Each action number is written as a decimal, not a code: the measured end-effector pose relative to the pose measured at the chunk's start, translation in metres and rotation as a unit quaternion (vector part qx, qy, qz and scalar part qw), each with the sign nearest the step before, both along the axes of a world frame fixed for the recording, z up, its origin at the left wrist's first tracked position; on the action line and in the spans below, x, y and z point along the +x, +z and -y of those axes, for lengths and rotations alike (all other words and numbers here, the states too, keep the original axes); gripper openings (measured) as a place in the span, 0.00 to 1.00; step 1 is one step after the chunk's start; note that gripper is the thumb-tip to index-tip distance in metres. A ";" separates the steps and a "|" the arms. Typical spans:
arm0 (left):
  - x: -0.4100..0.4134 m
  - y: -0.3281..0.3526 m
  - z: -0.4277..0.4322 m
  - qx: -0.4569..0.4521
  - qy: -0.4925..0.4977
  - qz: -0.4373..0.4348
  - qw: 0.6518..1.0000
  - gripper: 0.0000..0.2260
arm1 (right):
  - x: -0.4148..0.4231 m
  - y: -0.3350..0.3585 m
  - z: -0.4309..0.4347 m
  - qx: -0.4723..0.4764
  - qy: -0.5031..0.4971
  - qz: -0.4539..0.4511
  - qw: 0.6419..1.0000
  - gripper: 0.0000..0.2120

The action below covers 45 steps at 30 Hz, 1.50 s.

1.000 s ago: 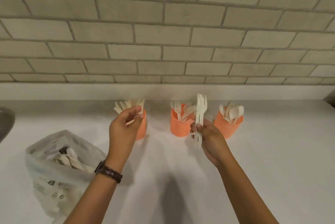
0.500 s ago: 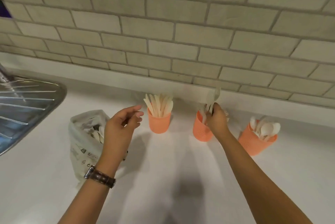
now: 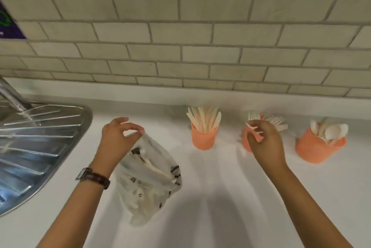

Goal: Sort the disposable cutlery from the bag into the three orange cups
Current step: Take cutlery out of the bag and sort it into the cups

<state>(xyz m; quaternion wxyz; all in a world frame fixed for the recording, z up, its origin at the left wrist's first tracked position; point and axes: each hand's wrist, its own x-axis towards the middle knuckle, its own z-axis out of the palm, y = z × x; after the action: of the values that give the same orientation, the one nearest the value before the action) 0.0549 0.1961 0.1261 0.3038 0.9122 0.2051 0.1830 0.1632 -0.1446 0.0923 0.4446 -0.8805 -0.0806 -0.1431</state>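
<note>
Three orange cups stand in a row near the wall. The left cup (image 3: 204,138) holds knives, the middle cup (image 3: 245,143) forks, and the right cup (image 3: 318,150) spoons. My right hand (image 3: 266,143) is in front of the middle cup and hides part of it. Its fingers pinch a thin white cutlery handle (image 3: 254,128). The translucent bag (image 3: 149,179) lies on the white counter with several white pieces inside. My left hand (image 3: 117,139) arches over the bag's top end, fingers curved and apart, with one fingertip at the bag's rim.
A steel sink drainboard (image 3: 38,147) fills the left side, with a tap (image 3: 12,95) above it. The tiled wall (image 3: 200,47) rises right behind the cups. White counter (image 3: 220,207) stretches between my forearms toward the near edge.
My left hand has moved from beside the knife cup down to the bag's top. My right hand has dropped from above the fork cup to its front; most forks it carried now stand in that cup.
</note>
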 end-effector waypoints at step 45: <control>-0.049 0.014 -0.109 -0.028 -0.297 -0.305 0.904 0.41 | -0.115 -0.006 -0.219 -0.119 0.291 -0.190 0.930 0.10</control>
<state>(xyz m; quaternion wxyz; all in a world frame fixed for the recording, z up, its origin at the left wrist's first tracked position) 0.0063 0.3050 0.1400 0.2923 0.9331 0.0123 -0.2090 0.0478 0.0743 0.0867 0.3660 -0.8757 -0.2636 0.1726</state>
